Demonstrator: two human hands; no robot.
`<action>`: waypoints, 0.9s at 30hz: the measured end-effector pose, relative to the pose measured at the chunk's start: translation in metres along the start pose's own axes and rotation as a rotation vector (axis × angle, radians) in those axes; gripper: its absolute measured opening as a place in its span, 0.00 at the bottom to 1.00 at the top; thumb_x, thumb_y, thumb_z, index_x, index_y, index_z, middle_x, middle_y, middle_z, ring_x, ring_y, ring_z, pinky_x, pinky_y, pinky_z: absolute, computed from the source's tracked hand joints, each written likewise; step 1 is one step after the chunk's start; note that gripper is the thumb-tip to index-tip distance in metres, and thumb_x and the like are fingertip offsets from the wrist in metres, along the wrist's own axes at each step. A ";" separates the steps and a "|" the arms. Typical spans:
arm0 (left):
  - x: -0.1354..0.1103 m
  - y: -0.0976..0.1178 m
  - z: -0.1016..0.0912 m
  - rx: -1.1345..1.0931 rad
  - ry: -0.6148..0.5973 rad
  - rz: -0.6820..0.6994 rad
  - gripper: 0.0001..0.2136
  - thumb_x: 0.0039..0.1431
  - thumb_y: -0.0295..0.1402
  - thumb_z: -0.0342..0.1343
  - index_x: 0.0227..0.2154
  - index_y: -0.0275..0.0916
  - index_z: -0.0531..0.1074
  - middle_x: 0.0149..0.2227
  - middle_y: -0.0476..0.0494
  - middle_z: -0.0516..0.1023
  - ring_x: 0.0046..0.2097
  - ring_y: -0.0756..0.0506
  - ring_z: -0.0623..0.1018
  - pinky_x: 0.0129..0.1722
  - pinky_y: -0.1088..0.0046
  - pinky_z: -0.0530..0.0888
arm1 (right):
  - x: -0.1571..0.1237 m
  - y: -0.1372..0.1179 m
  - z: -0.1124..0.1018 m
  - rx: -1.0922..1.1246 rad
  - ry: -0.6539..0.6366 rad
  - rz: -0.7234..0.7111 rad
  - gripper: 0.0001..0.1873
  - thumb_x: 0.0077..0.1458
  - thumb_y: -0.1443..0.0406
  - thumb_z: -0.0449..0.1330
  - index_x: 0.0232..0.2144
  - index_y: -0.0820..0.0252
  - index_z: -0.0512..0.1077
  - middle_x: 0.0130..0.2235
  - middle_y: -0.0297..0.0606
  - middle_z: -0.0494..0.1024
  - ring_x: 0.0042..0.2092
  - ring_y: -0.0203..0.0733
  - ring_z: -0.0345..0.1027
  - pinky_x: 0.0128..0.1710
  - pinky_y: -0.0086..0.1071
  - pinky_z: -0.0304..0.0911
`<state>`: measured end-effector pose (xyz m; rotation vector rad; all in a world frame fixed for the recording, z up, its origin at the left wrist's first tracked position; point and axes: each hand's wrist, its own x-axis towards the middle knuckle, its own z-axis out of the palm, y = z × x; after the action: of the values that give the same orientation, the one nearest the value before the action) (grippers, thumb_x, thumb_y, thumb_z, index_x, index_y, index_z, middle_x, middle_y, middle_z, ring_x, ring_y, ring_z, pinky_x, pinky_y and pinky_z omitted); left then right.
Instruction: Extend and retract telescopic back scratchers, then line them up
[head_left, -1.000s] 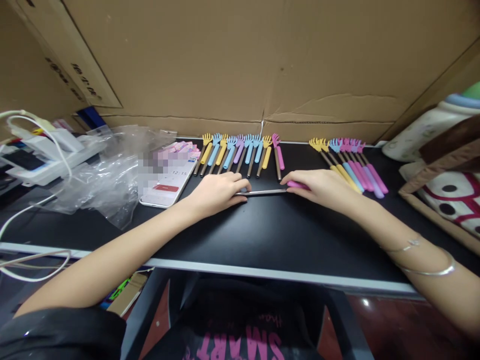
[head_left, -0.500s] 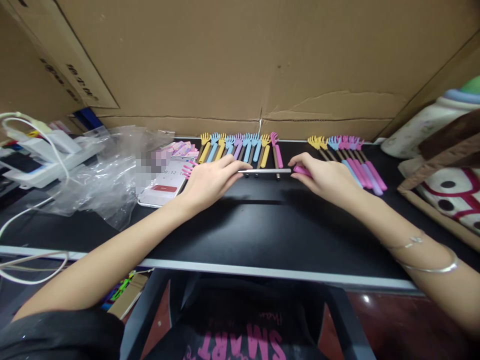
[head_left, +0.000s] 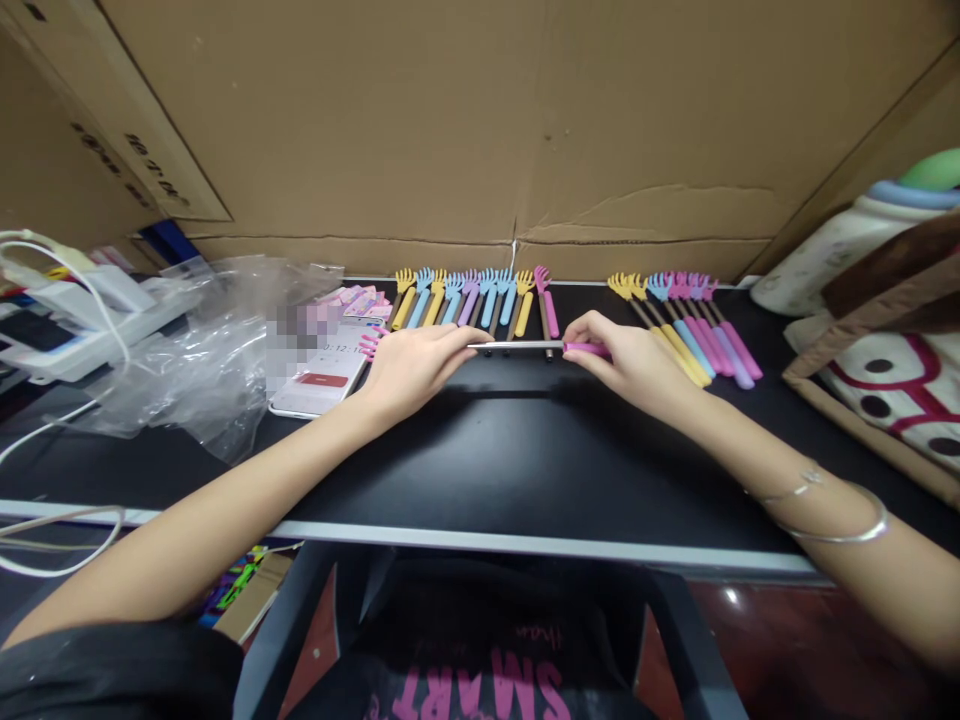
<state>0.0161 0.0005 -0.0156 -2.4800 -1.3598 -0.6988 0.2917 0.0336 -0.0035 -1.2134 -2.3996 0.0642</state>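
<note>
My left hand [head_left: 416,370] is closed round a back scratcher rod [head_left: 525,345], a thin metal stick lying level above the table. The pink claw head [head_left: 373,343] pokes out on that hand's left side. My right hand [head_left: 637,365] pinches a pink handle sleeve [head_left: 583,348], partly hidden by the fingers. The rod's right end meets the sleeve's opening; how deep it sits inside cannot be seen. Behind the rod lies a row of claw heads on rods with separate yellow, blue, purple and pink sleeves [head_left: 551,315] beside them.
On the right, several back scratchers [head_left: 705,335] with handles on lie side by side. A phone [head_left: 319,370] and crumpled clear plastic bags [head_left: 217,350] are at left, beside a power strip [head_left: 97,310]. A bottle [head_left: 840,250] and a bag [head_left: 892,370] stand at right; cardboard [head_left: 450,130] walls the back.
The small gap between rod and pink sleeve has closed, and the sleeve now touches the rod's end. The whole view has shifted slightly.
</note>
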 end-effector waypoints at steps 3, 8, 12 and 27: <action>0.000 0.001 0.000 -0.009 0.006 -0.004 0.13 0.67 0.38 0.44 0.47 0.46 0.71 0.43 0.52 0.79 0.40 0.50 0.78 0.31 0.77 0.66 | -0.001 -0.004 0.001 0.062 0.007 -0.009 0.10 0.58 0.56 0.54 0.36 0.55 0.65 0.31 0.33 0.76 0.30 0.36 0.68 0.29 0.28 0.56; 0.000 0.002 -0.001 -0.004 -0.002 -0.027 0.13 0.67 0.39 0.44 0.46 0.47 0.72 0.43 0.52 0.79 0.40 0.50 0.78 0.31 0.78 0.66 | -0.002 -0.008 -0.001 0.105 0.062 0.006 0.10 0.58 0.56 0.54 0.36 0.56 0.66 0.30 0.33 0.75 0.29 0.35 0.66 0.29 0.28 0.56; 0.001 0.001 -0.002 -0.011 -0.013 -0.017 0.13 0.67 0.39 0.44 0.47 0.48 0.72 0.45 0.54 0.79 0.40 0.50 0.78 0.31 0.77 0.66 | -0.002 -0.009 -0.002 0.084 0.067 -0.008 0.10 0.58 0.56 0.54 0.36 0.55 0.67 0.31 0.32 0.75 0.29 0.34 0.66 0.29 0.28 0.56; 0.000 -0.005 -0.004 -0.081 -0.036 0.019 0.14 0.67 0.41 0.44 0.47 0.48 0.71 0.46 0.52 0.78 0.42 0.50 0.78 0.33 0.78 0.67 | -0.008 -0.014 -0.001 -0.205 0.207 -0.151 0.13 0.59 0.53 0.52 0.35 0.55 0.69 0.29 0.35 0.77 0.28 0.39 0.69 0.29 0.31 0.57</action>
<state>0.0102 0.0016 -0.0122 -2.5764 -1.3434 -0.7222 0.2856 0.0182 -0.0023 -1.0625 -2.3480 -0.3455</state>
